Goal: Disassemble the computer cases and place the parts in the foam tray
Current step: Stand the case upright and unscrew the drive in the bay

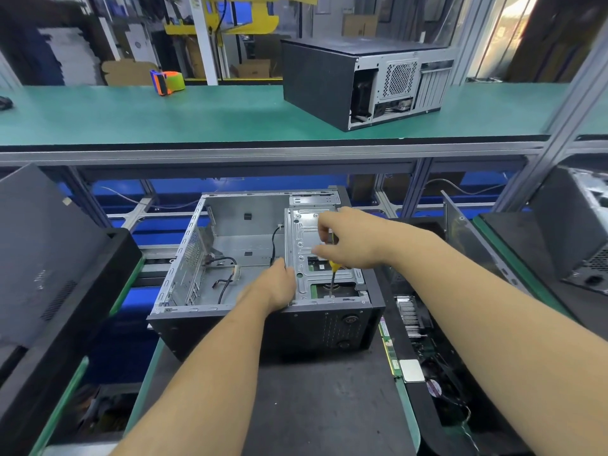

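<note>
We're midway through this one. The open computer case (263,274) lies on its side on the desk (296,406) right in front of us, side panel off and the main bay looking gutted: only loose black cables (227,284) trail across its floor. What's left, we judge, is the drive cage (316,258) on the right side. Our right hand (348,241) pinches a yellow-handled screwdriver (333,274), grip narrow around the handle, the tip standing down at the cage's near edge. Our left hand (279,287) curls its grip over the cage's left rim, steadying it.

Over to the containers: the black foam tray (427,373) sits just right of the case and already holds parts, namely a finned heatsink (409,315), a green memory stick (390,350), a square silver chip (411,370) and a fan (434,388). Up on the shelf (197,116), a second closed case (358,80) sits untouched, so plenty remains.
</note>
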Demonstrator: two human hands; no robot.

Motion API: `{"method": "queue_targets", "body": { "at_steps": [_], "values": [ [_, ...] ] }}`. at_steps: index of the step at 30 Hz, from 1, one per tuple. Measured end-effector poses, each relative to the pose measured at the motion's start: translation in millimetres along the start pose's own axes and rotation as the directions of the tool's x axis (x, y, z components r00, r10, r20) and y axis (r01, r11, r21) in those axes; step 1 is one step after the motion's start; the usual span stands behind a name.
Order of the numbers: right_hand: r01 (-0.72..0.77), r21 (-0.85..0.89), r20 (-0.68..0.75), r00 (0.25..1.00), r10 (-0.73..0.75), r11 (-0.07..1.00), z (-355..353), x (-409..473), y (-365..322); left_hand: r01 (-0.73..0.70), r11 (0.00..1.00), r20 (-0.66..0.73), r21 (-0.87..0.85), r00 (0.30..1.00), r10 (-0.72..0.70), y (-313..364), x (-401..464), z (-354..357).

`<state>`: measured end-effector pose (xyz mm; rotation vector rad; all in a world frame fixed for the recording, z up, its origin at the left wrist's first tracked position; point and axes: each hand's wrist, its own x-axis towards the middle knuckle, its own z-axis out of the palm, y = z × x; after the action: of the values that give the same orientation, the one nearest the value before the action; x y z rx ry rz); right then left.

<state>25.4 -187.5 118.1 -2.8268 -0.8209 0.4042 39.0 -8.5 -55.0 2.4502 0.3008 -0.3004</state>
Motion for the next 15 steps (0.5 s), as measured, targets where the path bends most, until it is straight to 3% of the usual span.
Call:
{"method": "queue_targets", "body": {
  "at_steps": [2, 5, 11, 15],
  "values": [
    [-0.100, -0.121, -0.034, 0.995, 0.097, 0.988, 0.7, 2.8, -0.2, -0.002, 1.000, 0.004, 0.013, 1.000, 0.002, -0.1, 0.2, 0.5],
    [-0.083, -0.228, -0.083, 0.994, 0.065, 0.970, 2.5, 5.6, 1.3, -0.004, 1.000, -0.005, 0.024, 1.000, 0.004, 0.6, 0.4, 0.8],
    [0.083, -0.080, -0.008, 0.996, -0.084, 0.993, -1.7, -1.4, -2.2, -0.008, 0.997, -0.026, 0.071, 1.000, 0.009, 0.2, -1.7, 0.6],
    [0.091, 0.015, 0.075, 0.993, -0.092, 0.996, -7.3, -4.9, -8.7, -0.015, 0.996, -0.038, 0.087, 0.999, 0.018, 1.7, -3.0, 0.5]
  ]
}}
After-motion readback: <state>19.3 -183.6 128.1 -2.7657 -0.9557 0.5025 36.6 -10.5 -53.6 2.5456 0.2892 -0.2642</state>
